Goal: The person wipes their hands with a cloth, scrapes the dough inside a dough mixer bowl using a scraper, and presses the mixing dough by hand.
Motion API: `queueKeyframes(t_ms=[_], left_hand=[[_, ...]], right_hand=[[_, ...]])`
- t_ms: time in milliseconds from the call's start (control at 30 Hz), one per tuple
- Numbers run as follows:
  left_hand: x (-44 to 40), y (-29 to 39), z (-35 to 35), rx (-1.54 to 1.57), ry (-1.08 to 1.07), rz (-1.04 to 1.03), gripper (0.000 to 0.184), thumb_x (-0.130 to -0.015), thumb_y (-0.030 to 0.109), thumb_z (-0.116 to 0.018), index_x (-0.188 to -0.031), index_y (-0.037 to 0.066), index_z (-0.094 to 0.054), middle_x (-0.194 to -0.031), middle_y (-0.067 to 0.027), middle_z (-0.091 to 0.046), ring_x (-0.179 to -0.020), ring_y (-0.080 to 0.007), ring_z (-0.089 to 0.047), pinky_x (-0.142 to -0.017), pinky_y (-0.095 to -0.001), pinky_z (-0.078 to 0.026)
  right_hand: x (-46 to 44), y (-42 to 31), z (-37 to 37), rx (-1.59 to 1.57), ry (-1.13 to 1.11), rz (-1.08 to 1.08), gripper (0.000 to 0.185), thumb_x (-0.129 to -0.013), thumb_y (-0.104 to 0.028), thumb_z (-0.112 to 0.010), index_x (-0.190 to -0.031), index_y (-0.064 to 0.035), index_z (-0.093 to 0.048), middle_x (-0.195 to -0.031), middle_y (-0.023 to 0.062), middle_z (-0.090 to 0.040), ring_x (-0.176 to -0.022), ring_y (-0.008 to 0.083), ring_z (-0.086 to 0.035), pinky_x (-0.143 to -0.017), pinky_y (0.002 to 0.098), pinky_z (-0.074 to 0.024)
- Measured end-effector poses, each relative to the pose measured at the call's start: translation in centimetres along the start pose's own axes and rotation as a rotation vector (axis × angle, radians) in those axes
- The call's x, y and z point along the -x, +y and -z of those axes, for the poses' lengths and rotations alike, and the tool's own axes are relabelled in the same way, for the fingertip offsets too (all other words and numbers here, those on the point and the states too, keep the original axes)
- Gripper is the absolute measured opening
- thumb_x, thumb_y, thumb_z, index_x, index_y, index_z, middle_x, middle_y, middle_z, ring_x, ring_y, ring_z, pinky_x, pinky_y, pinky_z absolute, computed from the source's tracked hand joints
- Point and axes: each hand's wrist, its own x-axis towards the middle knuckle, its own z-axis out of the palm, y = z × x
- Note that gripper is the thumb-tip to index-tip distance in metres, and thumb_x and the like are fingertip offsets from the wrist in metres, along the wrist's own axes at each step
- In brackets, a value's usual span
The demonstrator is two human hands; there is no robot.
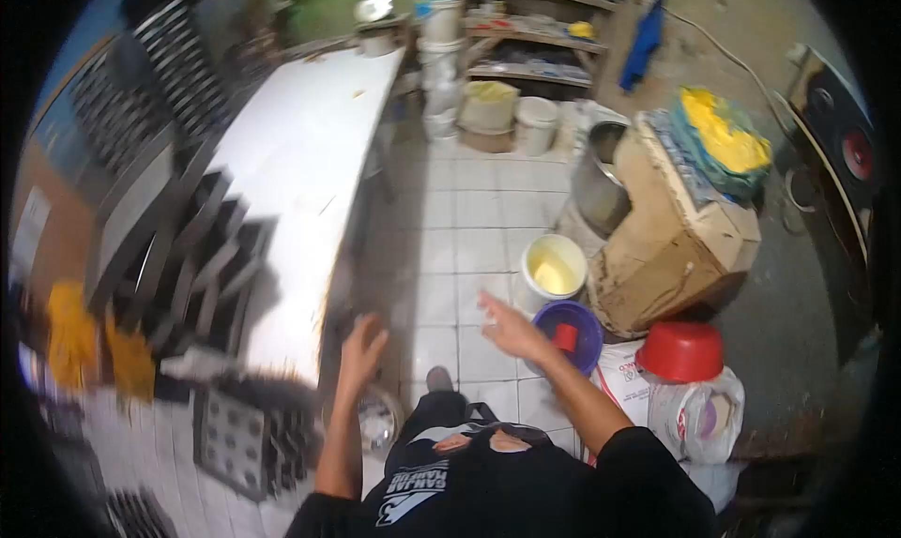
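My left hand hangs in the air beside the right edge of the white-topped table, its fingers loosely bent and nothing visible in them. Over the tiled floor, my right hand has its fingers stretched out and apart, also holding nothing. Closest to that hand are a white bucket with pale yellow contents and a purple basin with a red object inside. Neither hand visibly touches anything.
Stacked metal trays crowd the table's left side. To the right stand a large metal pot, a big cardboard box, a red basin and white sacks. Buckets and shelves line the far wall.
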Motion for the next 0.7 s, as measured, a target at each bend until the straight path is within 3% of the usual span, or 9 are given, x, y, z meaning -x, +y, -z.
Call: queueKeyframes(t_ms=[33,67,200,300,400,500,533,633,700], left_hand=[[-2.3,-8.4,-2.8,0.044,-0.088,0.143,0.054,-0.088,0.030,-0.064,-0.129,-0.003,-0.052,-0.123,-0.0241,-0.060,-0.113,-0.0319,-0.060,-0.094,-0.0387,-0.047],[-3.0,-10.1,-3.5,-0.023,-0.160,0.133,0.055,-0.088,0.031,-0.064,-0.130,-0.003,-0.052,-0.122,-0.0246,-0.060,-0.111,-0.0323,-0.062,-0.092,-0.0387,-0.048],[-11.6,-6.1,-3.7,-0.068,-0.476,0.311,0.053,-0.090,0.028,-0.065,-0.130,-0.004,-0.050,-0.116,-0.0212,-0.064,-0.105,-0.0277,-0.064,-0.089,-0.0357,-0.050],[-20.4,-9.9,-5.1,-0.049,-0.534,0.308,0.053,-0.090,0.029,-0.064,-0.130,-0.004,-0.051,-0.117,-0.0207,-0.064,-0.105,-0.0269,-0.063,-0.089,-0.0346,-0.050],[-29.1,-14.1,-6.2,-0.068,-0.496,0.282,0.052,-0.088,0.027,-0.065,-0.128,-0.004,-0.052,-0.116,-0.0228,-0.064,-0.106,-0.0277,-0.064,-0.089,-0.0360,-0.049],[-38.1,-8.2,-6.9,-0.012,-0.388,0.312,0.049,-0.091,0.029,-0.063,-0.126,-0.005,-0.054,-0.117,-0.0204,-0.064,-0.107,-0.0258,-0.062,-0.090,-0.0336,-0.049],[-41.1,-9.6,-7.6,-0.071,-0.313,0.277,0.048,-0.092,0.029,-0.063,-0.124,-0.005,-0.055,-0.117,-0.0203,-0.063,-0.108,-0.0262,-0.062,-0.091,-0.0340,-0.049],[-49.2,-10.3,-7.9,-0.065,-0.261,0.331,0.048,-0.092,0.029,-0.063,-0.125,-0.005,-0.055,-0.118,-0.0193,-0.064,-0.109,-0.0264,-0.061,-0.092,-0.0338,-0.048],[-52.9,-18.0,-8.2,-0.167,-0.128,0.243,0.049,-0.091,0.031,-0.063,-0.125,-0.004,-0.055,-0.118,-0.0191,-0.064,-0.110,-0.0269,-0.061,-0.093,-0.0340,-0.047]], right_hand=[[-1.1,4.0,-1.2,0.054,-0.003,-0.079,0.069,-0.086,-0.017,-0.064,-0.146,-0.0030,-0.031,-0.125,0.0161,-0.058,-0.100,0.0272,-0.061,-0.088,0.0383,-0.0497],[-1.6,7.1,-2.3,0.001,-0.033,-0.135,0.068,-0.086,-0.019,-0.064,-0.144,-0.0025,-0.033,-0.125,0.0173,-0.059,-0.103,0.0288,-0.061,-0.090,0.0394,-0.0490],[-4.4,16.6,-3.1,-0.017,-0.120,-0.382,0.062,-0.086,-0.022,-0.064,-0.139,-0.0013,-0.041,-0.123,0.0203,-0.060,-0.108,0.0320,-0.061,-0.092,0.0394,-0.0483],[-5.8,22.6,-2.5,0.121,0.005,-0.417,0.047,-0.086,-0.024,-0.060,-0.126,0.0007,-0.056,-0.117,0.0206,-0.063,-0.106,0.0341,-0.062,-0.090,0.0393,-0.0488],[-7.1,29.9,-4.0,-0.021,0.162,-0.578,0.027,-0.086,-0.021,-0.060,-0.101,0.0003,-0.068,-0.092,0.0181,-0.069,-0.081,0.0301,-0.068,-0.074,0.0381,-0.0532],[-10.9,34.0,-1.4,-0.472,-0.015,-1.031,0.033,-0.080,-0.028,-0.059,-0.095,0.0002,-0.068,-0.098,0.0232,-0.066,-0.094,0.0399,-0.063,-0.086,0.0477,-0.0475],[-12.8,36.2,-1.1,-0.525,-0.048,-1.124,0.030,-0.080,-0.027,-0.060,-0.093,-0.0009,-0.067,-0.094,0.0206,-0.065,-0.090,0.0370,-0.063,-0.081,0.0462,-0.0475],[-20.7,42.6,1.3,-0.535,-0.073,-1.204,0.023,-0.081,-0.026,-0.062,-0.087,-0.0044,-0.065,-0.082,0.0128,-0.061,-0.077,0.0282,-0.062,-0.066,0.0417,-0.0472],[-28.7,46.6,3.9,-0.546,-0.083,-1.144,0.018,-0.081,-0.025,-0.064,-0.083,-0.0067,-0.064,-0.073,0.0075,-0.059,-0.068,0.0224,-0.061,-0.056,0.0386,-0.0470]])
